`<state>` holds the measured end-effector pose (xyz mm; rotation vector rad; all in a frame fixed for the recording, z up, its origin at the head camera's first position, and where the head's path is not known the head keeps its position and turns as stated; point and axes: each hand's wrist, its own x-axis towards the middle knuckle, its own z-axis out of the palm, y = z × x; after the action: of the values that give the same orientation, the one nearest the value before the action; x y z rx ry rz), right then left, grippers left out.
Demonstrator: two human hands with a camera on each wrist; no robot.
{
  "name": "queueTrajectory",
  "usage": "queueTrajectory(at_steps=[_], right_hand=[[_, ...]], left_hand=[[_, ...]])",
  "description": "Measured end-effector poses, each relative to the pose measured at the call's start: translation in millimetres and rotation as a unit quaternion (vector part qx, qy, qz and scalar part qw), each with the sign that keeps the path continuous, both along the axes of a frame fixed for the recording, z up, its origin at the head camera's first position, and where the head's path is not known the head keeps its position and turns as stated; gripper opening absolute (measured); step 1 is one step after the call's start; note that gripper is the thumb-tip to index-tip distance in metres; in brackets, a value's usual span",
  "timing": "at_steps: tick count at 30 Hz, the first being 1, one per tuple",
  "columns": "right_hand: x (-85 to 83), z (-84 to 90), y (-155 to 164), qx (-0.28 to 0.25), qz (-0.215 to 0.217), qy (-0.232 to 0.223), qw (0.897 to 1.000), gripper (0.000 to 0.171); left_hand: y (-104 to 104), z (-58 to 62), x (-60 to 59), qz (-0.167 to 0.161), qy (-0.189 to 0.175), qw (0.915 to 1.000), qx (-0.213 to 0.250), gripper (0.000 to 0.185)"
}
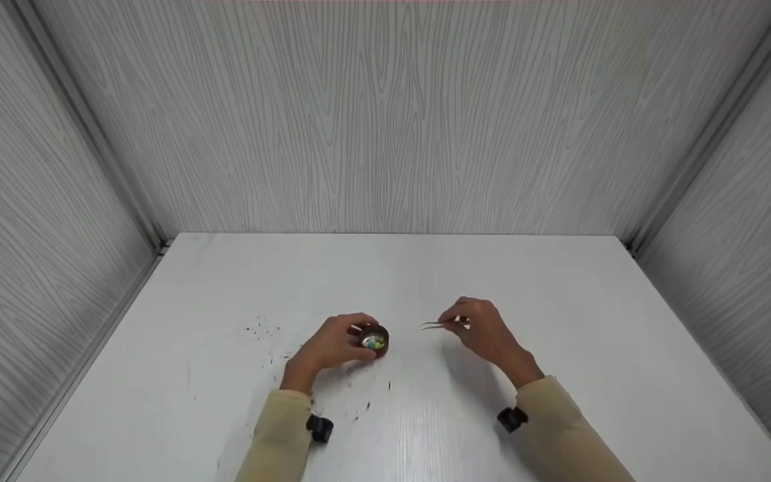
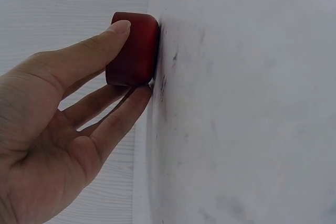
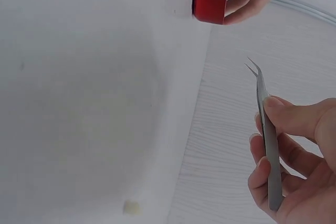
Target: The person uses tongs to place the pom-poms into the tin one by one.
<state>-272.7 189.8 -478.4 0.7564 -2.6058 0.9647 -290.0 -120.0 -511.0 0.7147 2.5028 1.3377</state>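
Both hands are held low over the surface [image 1: 559, 321], near each other but apart. The left hand [image 1: 332, 348] is curled round a small red round container [image 1: 375, 341], thumb on one side and fingers on the other, and the container is kept standing on the surface with its open top up; small pale and green pieces are seen inside it. The right hand [image 1: 486, 331] is pinched on a pair of metal tweezers [image 1: 442, 325], held just right of the container and clear of it. The tweezers' long axis is laid nearly level, with the two slightly parted tips pointed left toward the container. The surface is white, marked with dark specks near the left hand, and is enclosed on three sides by grey wood-grain walls [image 1: 385, 120]. Cream sleeves [image 1: 559, 428] are worn on both arms.
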Motion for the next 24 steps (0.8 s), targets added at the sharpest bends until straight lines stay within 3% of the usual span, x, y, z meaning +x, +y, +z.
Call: queueTrajectory(at_steps=[24], right_hand=[[17.1,0.5,76,0.044,-0.037,-0.009,0.998,0.012]], left_hand=[[1,2.4,1.8,0.01,-0.01,0.9999,-0.009,0.051]])
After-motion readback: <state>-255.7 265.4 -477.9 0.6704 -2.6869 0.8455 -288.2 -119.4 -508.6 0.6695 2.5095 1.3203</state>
